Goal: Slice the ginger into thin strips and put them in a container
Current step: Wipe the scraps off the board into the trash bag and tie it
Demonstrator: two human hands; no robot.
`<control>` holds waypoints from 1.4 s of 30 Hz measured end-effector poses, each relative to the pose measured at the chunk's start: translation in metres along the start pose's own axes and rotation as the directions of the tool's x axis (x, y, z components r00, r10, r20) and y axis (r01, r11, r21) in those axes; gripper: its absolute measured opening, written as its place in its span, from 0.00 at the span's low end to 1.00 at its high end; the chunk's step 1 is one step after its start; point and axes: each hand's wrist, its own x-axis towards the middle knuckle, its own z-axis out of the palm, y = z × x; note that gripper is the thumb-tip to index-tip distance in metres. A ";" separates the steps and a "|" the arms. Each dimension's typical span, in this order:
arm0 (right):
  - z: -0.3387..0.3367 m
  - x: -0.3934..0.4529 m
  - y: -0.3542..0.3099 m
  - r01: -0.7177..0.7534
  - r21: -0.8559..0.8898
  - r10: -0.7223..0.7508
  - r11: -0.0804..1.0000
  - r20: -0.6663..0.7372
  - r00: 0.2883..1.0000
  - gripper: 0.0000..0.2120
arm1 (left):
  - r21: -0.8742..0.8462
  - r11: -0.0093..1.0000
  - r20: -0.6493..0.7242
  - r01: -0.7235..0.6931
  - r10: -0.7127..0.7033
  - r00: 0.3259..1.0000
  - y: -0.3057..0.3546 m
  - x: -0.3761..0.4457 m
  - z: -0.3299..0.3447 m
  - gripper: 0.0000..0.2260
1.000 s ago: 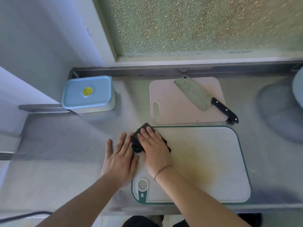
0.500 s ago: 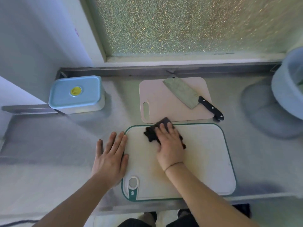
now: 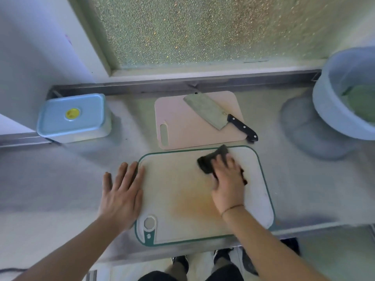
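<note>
A white cutting board with a green rim [image 3: 182, 199] lies at the counter's front edge, stained yellow in its middle. My right hand [image 3: 228, 183] presses a dark cloth [image 3: 211, 161] flat onto the board's far right part. My left hand [image 3: 121, 191] lies flat with straight fingers on the counter, touching the board's left edge. Behind it a pink cutting board [image 3: 182, 126] carries a cleaver [image 3: 215, 114] with a black handle. A lidded blue container [image 3: 73, 118] stands at the back left. No ginger is in view.
A large pale blue basin [image 3: 334, 106] with something green inside stands at the far right. A metal rail and a frosted window run along the back. My shoes show below the steel counter's front edge.
My right hand has slid the dark cloth rightward across the white board, from its left edge to its far right part. My left hand stays flat at the board's left edge.
</note>
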 end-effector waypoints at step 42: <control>-0.044 -0.097 0.101 0.220 0.191 -0.242 0.957 0.097 0.966 0.30 | -0.065 0.996 0.076 0.057 -0.052 0.996 0.001 -0.001 -0.002 0.28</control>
